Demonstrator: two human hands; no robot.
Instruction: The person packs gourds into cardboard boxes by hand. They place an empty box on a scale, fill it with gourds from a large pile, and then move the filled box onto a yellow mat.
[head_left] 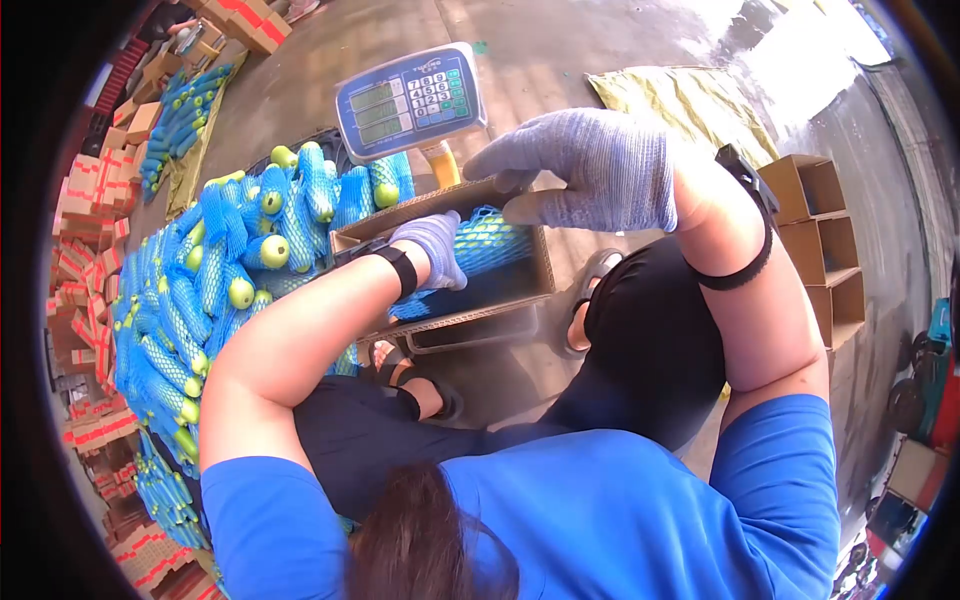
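My left hand [433,248], in a grey knit glove, reaches into a cardboard box [542,262]. Its fingers close around the left end of a pale green gourd [492,238] wrapped in blue foam net. More blue netting [410,305] shows below that hand, along the box's near side. Above the box's right rim, my right hand [590,170] is open in the same kind of glove, thumb and fingers apart with nothing between them. A digital weighing scale display [412,102] stands on a post just behind the box.
Netted gourds [215,265] are heaped left of the box. Open empty cartons [818,245] are stacked at the right, near a yellowish woven sheet [685,105] on the floor. Flattened and folded cartons [100,195] fill the far left. My sandalled feet are beside the box.
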